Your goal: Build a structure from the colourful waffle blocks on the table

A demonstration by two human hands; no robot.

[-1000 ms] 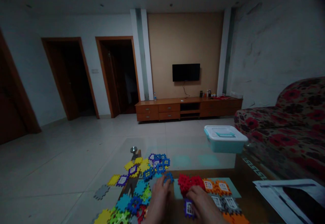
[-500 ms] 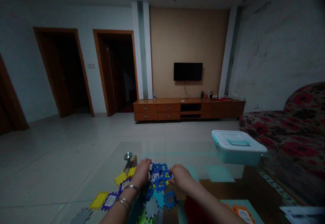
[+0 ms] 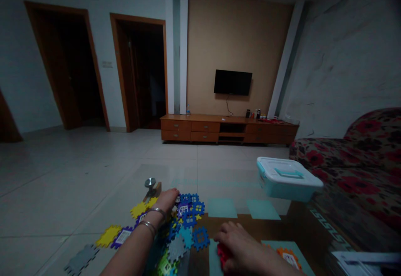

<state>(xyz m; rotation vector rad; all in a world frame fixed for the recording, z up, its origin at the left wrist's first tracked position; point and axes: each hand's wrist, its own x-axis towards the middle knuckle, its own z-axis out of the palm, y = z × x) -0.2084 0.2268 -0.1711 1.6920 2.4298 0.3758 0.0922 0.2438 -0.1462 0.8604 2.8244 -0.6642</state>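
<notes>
The left hand (image 3: 166,198) is being stretched forward, palm down, wrist bangled, over the blue tiles (image 3: 188,207) at the far part of the glass bench (image 3: 225,184); its fingers are lying together on the pile, though whether a tile is being gripped cannot be told. The right hand (image 3: 239,249) is being held nearer, palm down, fingers (image 3: 224,234) slightly apart and curled over the red tiles (image 3: 223,254) at the bench's near edge. Yellow tiles (image 3: 140,208) are lying just left of the left hand. A lidded box (image 3: 286,180) is sitting well apart to the right.
</notes>
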